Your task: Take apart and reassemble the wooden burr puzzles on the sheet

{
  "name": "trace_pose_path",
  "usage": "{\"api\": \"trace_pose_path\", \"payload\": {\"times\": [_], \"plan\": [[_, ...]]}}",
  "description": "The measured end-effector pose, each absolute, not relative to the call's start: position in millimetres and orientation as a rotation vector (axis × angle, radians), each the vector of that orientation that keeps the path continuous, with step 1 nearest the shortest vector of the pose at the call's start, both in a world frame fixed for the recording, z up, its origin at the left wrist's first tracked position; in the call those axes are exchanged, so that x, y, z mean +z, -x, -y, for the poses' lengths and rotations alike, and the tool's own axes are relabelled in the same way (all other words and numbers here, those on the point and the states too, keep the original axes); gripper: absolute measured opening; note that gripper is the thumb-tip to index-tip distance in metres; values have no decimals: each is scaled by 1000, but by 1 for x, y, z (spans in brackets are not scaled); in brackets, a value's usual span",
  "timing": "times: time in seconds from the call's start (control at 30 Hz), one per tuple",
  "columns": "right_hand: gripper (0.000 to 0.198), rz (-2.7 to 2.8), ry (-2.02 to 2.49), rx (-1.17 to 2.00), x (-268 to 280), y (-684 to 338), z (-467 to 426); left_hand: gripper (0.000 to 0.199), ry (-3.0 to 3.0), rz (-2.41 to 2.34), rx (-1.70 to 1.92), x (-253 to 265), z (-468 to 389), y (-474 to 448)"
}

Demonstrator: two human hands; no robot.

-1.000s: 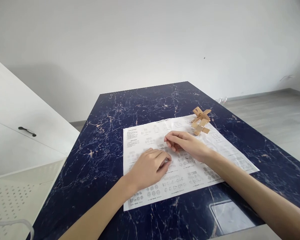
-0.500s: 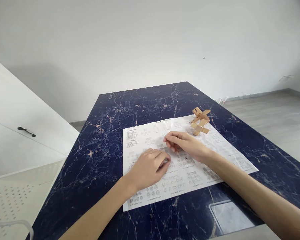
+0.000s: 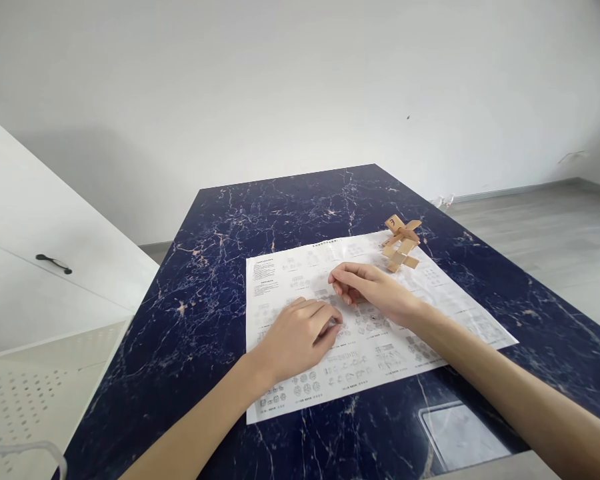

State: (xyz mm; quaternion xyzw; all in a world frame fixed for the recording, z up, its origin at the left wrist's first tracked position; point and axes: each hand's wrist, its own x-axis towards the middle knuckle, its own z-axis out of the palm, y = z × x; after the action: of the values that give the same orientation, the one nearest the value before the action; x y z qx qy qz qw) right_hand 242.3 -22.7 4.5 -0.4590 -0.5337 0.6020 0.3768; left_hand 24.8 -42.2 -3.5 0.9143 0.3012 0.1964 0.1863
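Both hands rest on a large white printed sheet (image 3: 280, 327) with rows of small diagrams, laid on a dark blue marbled table (image 3: 260, 207). My left hand (image 3: 303, 333) lies palm down, loosely curled, with a gap between thumb and fingers; nothing shows in it. Just beyond and to its right, my right hand (image 3: 365, 285) rests on its side, fingers loosely bent and apart from one another, holding nothing visible. Beyond the right hand, at the sheet's far right corner, stands a wooden interlocking puzzle (image 3: 401, 243) of crossed light-brown pieces, one with a dark mark. Neither hand touches it.
A flat, shiny rectangular object (image 3: 463, 437) lies at the near table edge, beside my right forearm. On the left are a white cabinet with a dark handle (image 3: 54, 264) and a cream perforated seat (image 3: 20, 393). Behind the table rises a pale wall (image 3: 280, 87).
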Motion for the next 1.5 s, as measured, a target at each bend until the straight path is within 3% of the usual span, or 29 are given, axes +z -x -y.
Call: {"api": "trace_pose_path", "payload": {"times": [0.27, 0.53, 0.8, 1.07, 1.5], "plan": [[41, 1371, 1194, 1398, 1, -237, 25, 12, -2578, -843, 550, -3, 43, -25], [33, 1545, 1367, 515, 3, -247, 26, 11, -2570, -844, 550, -3, 43, -24], [25, 1411, 1445, -158, -4, -272, 8, 11, -2565, -843, 535, -1, 43, -23], [23, 1368, 1671, -138, -28, -300, -14, 14, -2571, -836, 543, -3, 43, -23], [41, 1481, 1820, -85, -41, -308, -17, 15, -2570, -834, 532, -3, 43, -23]]}}
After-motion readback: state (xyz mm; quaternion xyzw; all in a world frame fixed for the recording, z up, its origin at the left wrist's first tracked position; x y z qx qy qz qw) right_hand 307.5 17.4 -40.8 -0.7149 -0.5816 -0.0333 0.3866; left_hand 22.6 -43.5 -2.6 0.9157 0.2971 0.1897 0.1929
